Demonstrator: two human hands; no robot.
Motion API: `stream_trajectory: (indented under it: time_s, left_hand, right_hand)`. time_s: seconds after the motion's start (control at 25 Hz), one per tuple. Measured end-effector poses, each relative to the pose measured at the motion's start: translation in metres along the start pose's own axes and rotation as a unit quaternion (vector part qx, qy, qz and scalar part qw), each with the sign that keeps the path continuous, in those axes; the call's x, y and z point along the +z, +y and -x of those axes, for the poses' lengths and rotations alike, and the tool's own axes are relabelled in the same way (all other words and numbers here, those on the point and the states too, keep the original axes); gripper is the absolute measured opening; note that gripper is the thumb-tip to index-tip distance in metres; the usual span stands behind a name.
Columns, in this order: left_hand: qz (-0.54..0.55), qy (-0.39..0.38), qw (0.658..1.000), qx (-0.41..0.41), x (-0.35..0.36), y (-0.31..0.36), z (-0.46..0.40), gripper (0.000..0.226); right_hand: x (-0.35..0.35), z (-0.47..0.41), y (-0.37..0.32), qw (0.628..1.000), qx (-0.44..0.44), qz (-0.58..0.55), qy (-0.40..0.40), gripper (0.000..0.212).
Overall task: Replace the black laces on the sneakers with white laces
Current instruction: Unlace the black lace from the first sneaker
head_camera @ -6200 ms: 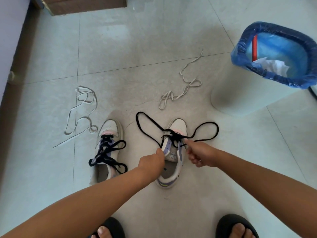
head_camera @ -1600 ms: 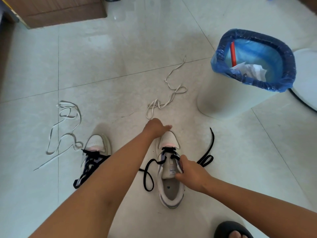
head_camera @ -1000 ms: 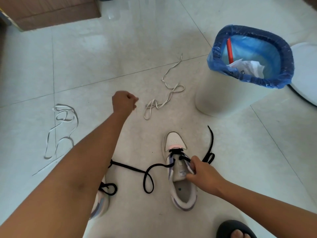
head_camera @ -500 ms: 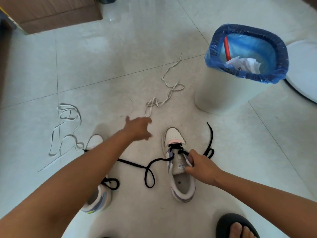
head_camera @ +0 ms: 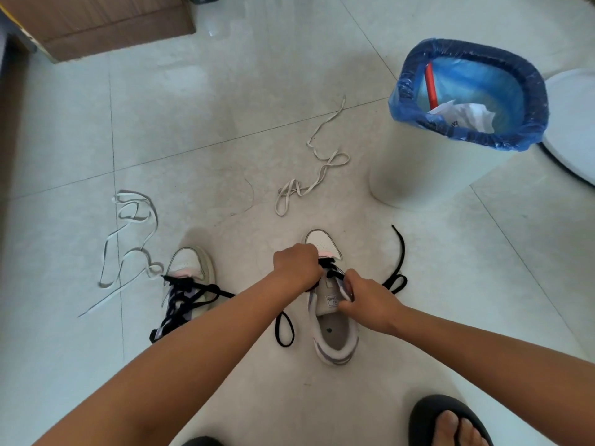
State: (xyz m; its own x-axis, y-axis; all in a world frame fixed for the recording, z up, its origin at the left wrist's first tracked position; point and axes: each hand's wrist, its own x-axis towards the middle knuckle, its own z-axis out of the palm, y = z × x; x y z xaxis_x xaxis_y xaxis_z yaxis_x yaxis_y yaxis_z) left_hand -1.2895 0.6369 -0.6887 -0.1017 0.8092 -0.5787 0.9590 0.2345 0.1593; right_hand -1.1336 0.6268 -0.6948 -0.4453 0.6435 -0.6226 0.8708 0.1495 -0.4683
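Two white sneakers stand on the tiled floor. The right sneaker has its black lace mostly pulled out, with loose ends trailing on both sides. My left hand is curled over its front eyelets and grips the lace there. My right hand pinches the shoe's tongue and side. The left sneaker is still fully laced in black. One white lace lies beyond the right shoe, another white lace lies left of the left shoe.
A white bin with a blue liner stands at the back right, with paper and a red stick inside. A white round object sits behind it. A brown cabinet base is at the top left. My foot in a black slipper is at the bottom right.
My left hand pulled a stretch of black lace out to the left, let go, and has come back onto the front eyelets. My right hand stayed on the tongue.
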Motion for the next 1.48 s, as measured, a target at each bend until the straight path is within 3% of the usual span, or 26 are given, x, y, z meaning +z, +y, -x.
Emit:
stream_trajectory:
  time_s: [0.16, 0.28, 0.4, 0.44, 0.48, 0.52, 0.56, 0.6, 0.64, 0.72, 0.76, 0.84, 0.92, 0.96, 1.04, 1.08, 1.12, 1.16, 1.2, 1.24, 1.28, 1.32, 1.36, 1.4, 1.44, 1.48]
  left_hand:
    - [-0.190, -0.037, 0.978, 0.073, -0.007, 0.004, -0.001, 0.027]
    - [-0.268, 0.025, 0.946, 0.179, -0.020, -0.010, 0.001, 0.023]
    - [-0.430, 0.187, 0.812, 0.347, -0.033, -0.039, 0.004, 0.010]
    - [-0.459, 0.227, 0.778, 0.363, -0.037, -0.046, 0.005, 0.010]
    - [-0.459, 0.244, 0.774, 0.361, -0.039, -0.051, 0.004, 0.011]
    - [-0.427, 0.238, 0.807, 0.332, -0.037, -0.051, 0.004, 0.011]
    - [-0.335, 0.201, 0.883, 0.261, -0.032, -0.046, 0.005, 0.009]
    - [-0.173, 0.138, 0.964, 0.150, -0.027, -0.038, 0.004, 0.009]
    - [0.018, 0.080, 0.996, 0.020, -0.022, -0.033, 0.004, 0.014]
    - [0.294, -0.053, 0.948, -0.109, -0.006, -0.028, 0.003, 0.030]
    - [0.327, -0.096, 0.935, -0.099, 0.001, -0.027, 0.001, 0.032]
    - [0.210, -0.084, 0.974, -0.019, 0.006, -0.030, 0.000, 0.031]
    - [0.009, -0.011, 0.999, 0.030, -0.003, -0.042, 0.001, 0.025]
    - [-0.109, 0.035, 0.992, 0.046, -0.006, -0.049, 0.000, 0.020]
    - [-0.332, 0.134, 0.928, 0.105, -0.014, -0.062, 0.000, 0.017]
    - [-0.370, 0.154, 0.910, 0.102, -0.014, -0.065, 0.003, 0.018]
    - [-0.297, 0.128, 0.945, 0.054, -0.010, -0.067, 0.003, 0.015]
    - [-0.130, 0.093, 0.987, -0.009, -0.007, -0.066, 0.003, 0.015]
    - [0.088, 0.032, 0.991, -0.095, -0.004, -0.061, 0.002, 0.022]
    - [0.294, -0.058, 0.942, -0.154, 0.001, -0.056, 0.000, 0.030]
    - [0.423, -0.118, 0.881, -0.176, 0.003, -0.050, 0.002, 0.035]
    - [0.469, -0.149, 0.855, -0.164, 0.008, -0.047, 0.003, 0.037]
    - [0.440, -0.147, 0.876, -0.132, 0.012, -0.046, 0.003, 0.035]
    - [0.325, -0.119, 0.934, -0.085, 0.015, -0.051, 0.001, 0.033]
    - [0.136, -0.067, 0.988, -0.043, 0.014, -0.060, -0.001, 0.028]
    - [-0.053, 0.007, 0.998, -0.020, 0.009, -0.071, -0.004, 0.024]
  right_hand:
    - [0.003, -0.001, -0.002, 1.000, 0.003, 0.008, -0.004, 0.025]
    - [0.000, -0.005, -0.006, 1.000, -0.012, 0.016, -0.004, 0.023]
    - [-0.010, -0.010, -0.012, 0.998, -0.040, 0.045, 0.002, 0.022]
    - [-0.013, -0.012, -0.015, 0.998, -0.045, 0.049, 0.009, 0.021]
    - [-0.014, -0.013, -0.017, 0.997, -0.046, 0.050, 0.021, 0.020]
    - [-0.015, -0.015, -0.019, 0.997, -0.045, 0.051, 0.035, 0.020]
    - [-0.016, -0.015, -0.021, 0.996, -0.042, 0.059, 0.048, 0.020]
    - [-0.017, -0.016, -0.023, 0.995, -0.042, 0.076, 0.056, 0.020]
    - [-0.017, -0.017, -0.023, 0.993, -0.043, 0.096, 0.058, 0.020]
    - [-0.016, -0.018, -0.022, 0.990, -0.043, 0.121, 0.052, 0.021]
    - [-0.016, -0.018, -0.020, 0.990, -0.041, 0.123, 0.050, 0.021]
    - [-0.017, -0.017, -0.015, 0.992, -0.035, 0.113, 0.043, 0.021]
    - [-0.018, -0.013, -0.008, 0.994, -0.033, 0.099, 0.029, 0.021]
    - [-0.017, -0.009, -0.006, 0.995, -0.038, 0.094, 0.022, 0.022]
    - [-0.012, -0.005, -0.006, 0.994, -0.055, 0.091, 0.014, 0.022]
    - [-0.009, -0.005, -0.008, 0.994, -0.062, 0.090, 0.013, 0.022]
    - [-0.007, -0.005, -0.011, 0.994, -0.066, 0.089, 0.013, 0.021]
    - [-0.006, -0.007, -0.013, 0.994, -0.067, 0.088, 0.013, 0.021]
    - [-0.006, -0.009, -0.015, 0.994, -0.064, 0.089, 0.013, 0.021]
    - [-0.007, -0.010, -0.016, 0.994, -0.060, 0.091, 0.013, 0.020]
    - [-0.007, -0.011, -0.015, 0.994, -0.056, 0.095, 0.011, 0.020]
    - [-0.008, -0.012, -0.013, 0.994, -0.054, 0.097, 0.011, 0.020]
    - [-0.008, -0.011, -0.011, 0.994, -0.054, 0.099, 0.010, 0.020]
    - [-0.006, -0.010, -0.009, 0.994, -0.052, 0.097, 0.009, 0.020]
    - [-0.006, -0.009, -0.007, 0.995, -0.047, 0.090, 0.008, 0.022]
    - [-0.006, -0.008, -0.004, 0.996, -0.042, 0.078, 0.009, 0.023]
